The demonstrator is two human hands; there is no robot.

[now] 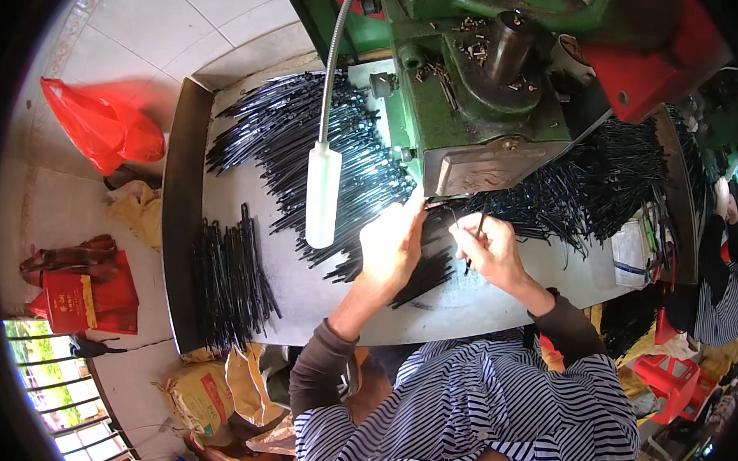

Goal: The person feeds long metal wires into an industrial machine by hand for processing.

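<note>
My left hand [391, 241] reaches up to the lower edge of a green machine's head [487, 166]. Its fingers are closed together; what they hold, if anything, is hidden at the tips. Just to its right, my right hand [493, 251] pinches a thin dark rod [480, 225] between thumb and fingers, below the machine head. Many slim black metal rods [323, 158] lie in a dense heap left of the machine, and a smaller batch [427, 278] sits between my forearms on the grey metal table [464, 309].
A lit white lamp [323, 195] hangs on a flexible neck left of my hands. More black rods lie in a bundle [228, 278] at the left and a heap [610, 179] at the right. Raised walls [184, 222] edge the table. A co-worker's striped sleeve [724, 308] shows far right.
</note>
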